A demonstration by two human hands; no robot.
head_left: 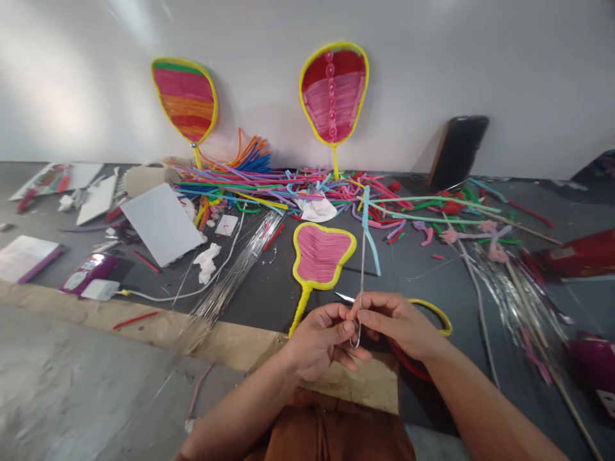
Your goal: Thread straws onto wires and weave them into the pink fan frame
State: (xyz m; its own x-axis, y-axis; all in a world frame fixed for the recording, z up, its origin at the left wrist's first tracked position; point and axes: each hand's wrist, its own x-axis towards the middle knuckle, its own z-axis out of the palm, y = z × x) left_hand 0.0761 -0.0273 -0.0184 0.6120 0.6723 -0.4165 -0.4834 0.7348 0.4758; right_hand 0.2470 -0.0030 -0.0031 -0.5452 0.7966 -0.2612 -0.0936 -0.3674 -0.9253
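A thin metal wire (362,269) stands upright between my hands, its lower end bent into a small hook. Light-blue pipe cleaner (366,205) is wound around its top, with a loose tail hanging down to the right. My left hand (331,336) pinches the wire near the bend, its lower fingers spread. Higher up, my right hand (391,320) grips the same wire between thumb and fingers. Just beyond my left hand lies a pink fan shape (323,255) with a yellow border and handle. Scissors (439,314) with yellow and red handles lie partly hidden under my right hand.
Two colourful fan shapes, one striped (186,99) and one with pink beads (335,96), lean on the wall. A phone (459,152) stands at the back right. Piled pipe cleaners (254,179), loose wires (240,262), a white card (162,224) and a cable (192,296) cover the table.
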